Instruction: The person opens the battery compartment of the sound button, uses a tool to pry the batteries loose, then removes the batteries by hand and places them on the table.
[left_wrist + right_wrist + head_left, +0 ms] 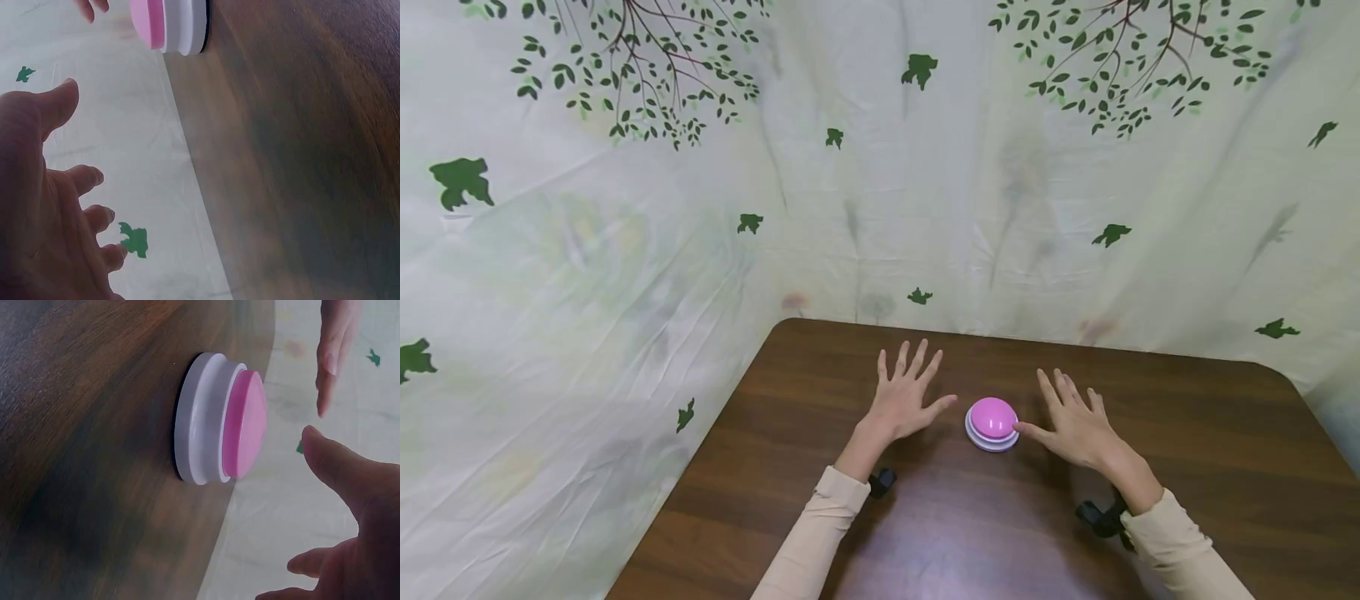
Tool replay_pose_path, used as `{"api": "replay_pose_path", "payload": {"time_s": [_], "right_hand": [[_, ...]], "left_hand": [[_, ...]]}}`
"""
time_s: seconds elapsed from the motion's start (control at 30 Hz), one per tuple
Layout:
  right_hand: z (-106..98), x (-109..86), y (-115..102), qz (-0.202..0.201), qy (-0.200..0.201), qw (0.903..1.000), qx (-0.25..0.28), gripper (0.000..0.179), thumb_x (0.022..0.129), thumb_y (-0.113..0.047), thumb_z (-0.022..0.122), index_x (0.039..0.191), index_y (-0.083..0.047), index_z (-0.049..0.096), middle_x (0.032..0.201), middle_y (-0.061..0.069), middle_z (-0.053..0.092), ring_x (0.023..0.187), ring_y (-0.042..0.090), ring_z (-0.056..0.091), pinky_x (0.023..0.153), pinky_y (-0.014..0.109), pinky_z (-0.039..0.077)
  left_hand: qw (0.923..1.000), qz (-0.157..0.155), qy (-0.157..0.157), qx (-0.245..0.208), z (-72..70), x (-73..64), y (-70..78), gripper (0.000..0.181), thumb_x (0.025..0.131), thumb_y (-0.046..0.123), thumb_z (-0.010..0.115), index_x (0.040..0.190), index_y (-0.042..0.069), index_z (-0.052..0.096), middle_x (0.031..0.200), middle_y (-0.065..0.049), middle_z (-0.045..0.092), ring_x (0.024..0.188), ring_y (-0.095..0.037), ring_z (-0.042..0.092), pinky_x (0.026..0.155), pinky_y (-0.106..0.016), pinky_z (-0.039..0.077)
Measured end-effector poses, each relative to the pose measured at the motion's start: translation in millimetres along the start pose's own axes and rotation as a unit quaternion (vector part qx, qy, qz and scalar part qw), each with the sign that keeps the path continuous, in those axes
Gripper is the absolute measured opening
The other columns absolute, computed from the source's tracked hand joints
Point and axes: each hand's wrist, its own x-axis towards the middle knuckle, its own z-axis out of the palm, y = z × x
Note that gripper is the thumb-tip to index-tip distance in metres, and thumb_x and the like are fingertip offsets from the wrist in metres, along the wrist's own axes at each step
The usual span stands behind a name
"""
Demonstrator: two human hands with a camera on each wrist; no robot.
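A round push button (992, 418) with a pink domed top and a white base sits on the brown wooden table between my two hands. To its left, my left hand (901, 403) is held over the table, fingers spread and thumb pointing toward the button. On the other side my right hand (1078, 429) has its fingers spread too; its thumb tip overlaps the button's right edge in the head view. In the right wrist view, that thumb (340, 469) stands apart from the pink dome (247, 425). Both hands are empty.
The wooden table (737, 500) has rounded far corners. Behind it and along its left side hangs a pale cloth (880, 192) printed with green leaves and branches. A dark wrist camera (1101, 518) is strapped under the right wrist, another (882, 482) under the left.
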Motion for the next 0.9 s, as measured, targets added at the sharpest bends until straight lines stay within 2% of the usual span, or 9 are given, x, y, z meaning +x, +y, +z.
{"api": "replay_pose_path", "payload": {"time_s": [0.2, 0.5, 0.73, 0.9], "right_hand": [[2, 3.6, -2, -0.005, -0.01, 0.9999, 0.0, 0.1, 0.096, -0.058, 0.063, 0.162, 0.005, 0.02, 0.164, 0.039, 0.019, 0.152, 0.055, 0.022, 0.117, 0.076, 0.013], [11, 5.5, -8, -0.021, -0.02, 0.9996, -0.006, 0.097, 0.097, -0.053, 0.066, 0.16, 0.008, 0.024, 0.161, 0.04, 0.026, 0.149, 0.056, 0.028, 0.115, 0.077, 0.019], [17, 6.6, -16, -0.027, -0.033, 0.9991, -0.002, 0.093, 0.098, -0.05, 0.066, 0.159, 0.008, 0.027, 0.161, 0.039, 0.028, 0.149, 0.056, 0.029, 0.115, 0.078, 0.019], [21, 7.5, -18, -0.035, -0.042, 0.9985, -0.006, 0.092, 0.097, -0.048, 0.068, 0.158, 0.009, 0.029, 0.16, 0.039, 0.03, 0.148, 0.056, 0.031, 0.114, 0.079, 0.02]], "left_hand": [[0.9998, 0.005, -0.017, 0.011, 5.4, 2.9, 4.0, 0.085, 0.1, 0.071, 0.041, 0.168, 0.026, 0.016, 0.176, -0.005, 0.007, 0.163, -0.035, 0.003, 0.124, -0.069, 0.003], [0.9985, 0.034, -0.041, 0.012, 12.9, 2.9, 17.3, 0.087, 0.098, 0.071, 0.046, 0.167, 0.024, 0.021, 0.176, -0.003, 0.013, 0.162, -0.035, 0.008, 0.124, -0.07, 0.005], [0.9959, 0.064, -0.052, 0.039, 19.5, 3.4, 28.9, 0.088, 0.097, 0.071, 0.048, 0.166, 0.022, 0.024, 0.173, -0.004, 0.026, 0.16, -0.037, 0.02, 0.123, -0.071, 0.011], [0.9939, 0.074, -0.065, 0.05, 23.8, 2.6, 36.8, 0.09, 0.096, 0.073, 0.049, 0.166, 0.023, 0.024, 0.172, -0.001, 0.027, 0.16, -0.036, 0.021, 0.124, -0.07, 0.011]]}}
